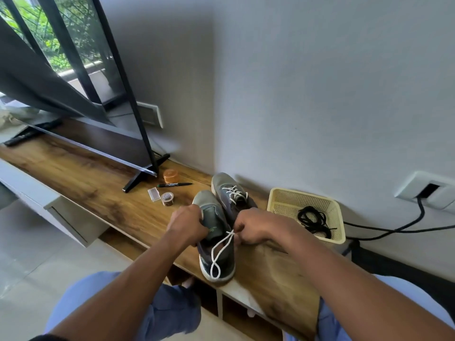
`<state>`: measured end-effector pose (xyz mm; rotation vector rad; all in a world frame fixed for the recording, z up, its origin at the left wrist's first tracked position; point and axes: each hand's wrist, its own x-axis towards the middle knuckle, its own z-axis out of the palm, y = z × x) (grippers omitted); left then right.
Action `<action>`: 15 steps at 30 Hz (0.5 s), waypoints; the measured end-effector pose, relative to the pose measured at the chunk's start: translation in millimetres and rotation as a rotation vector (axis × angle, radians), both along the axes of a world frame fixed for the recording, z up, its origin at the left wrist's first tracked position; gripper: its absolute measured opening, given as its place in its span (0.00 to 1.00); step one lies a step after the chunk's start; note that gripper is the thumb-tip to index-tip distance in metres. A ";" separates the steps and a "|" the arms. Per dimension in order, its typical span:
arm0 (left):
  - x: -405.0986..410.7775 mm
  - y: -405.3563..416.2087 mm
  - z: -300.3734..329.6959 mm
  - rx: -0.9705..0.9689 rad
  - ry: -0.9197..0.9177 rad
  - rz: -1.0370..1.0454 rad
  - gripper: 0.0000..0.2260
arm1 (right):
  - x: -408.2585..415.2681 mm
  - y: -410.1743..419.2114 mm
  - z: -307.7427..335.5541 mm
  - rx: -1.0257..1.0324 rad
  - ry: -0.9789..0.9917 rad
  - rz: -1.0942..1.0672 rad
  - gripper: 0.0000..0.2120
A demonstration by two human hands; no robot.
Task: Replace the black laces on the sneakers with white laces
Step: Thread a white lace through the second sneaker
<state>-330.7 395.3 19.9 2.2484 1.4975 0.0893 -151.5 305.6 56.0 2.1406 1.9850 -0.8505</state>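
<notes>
We have the near sneaker [216,244] on the wooden shelf [103,188], between our two hands, its long axis running from the shelf's front edge away toward the wall. A white lace [218,257] loops down over its near end. Our right hand [251,227], fingers curled, pinches this lace at the shoe's right side; our left hand [188,225] grips the shoe's left side, fingers curled round it. Both forearms reach forward and inward. The second sneaker [231,193], already white-laced, lies just behind, parallel. Black laces [312,220] lie coiled in the cream basket [278,195] to the right.
</notes>
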 end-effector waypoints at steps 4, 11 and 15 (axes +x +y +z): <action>-1.0 -20.0 0.8 -0.069 -0.012 -0.020 0.04 | 10.9 -8.9 6.1 0.045 0.052 -0.071 0.11; 4.9 -47.3 -10.2 -0.113 -0.069 0.013 0.09 | 5.0 -27.6 -6.1 0.365 0.171 -0.258 0.02; 8.8 -39.0 -11.2 0.030 -0.035 0.043 0.17 | -5.8 -15.8 -14.8 0.476 0.121 -0.229 0.04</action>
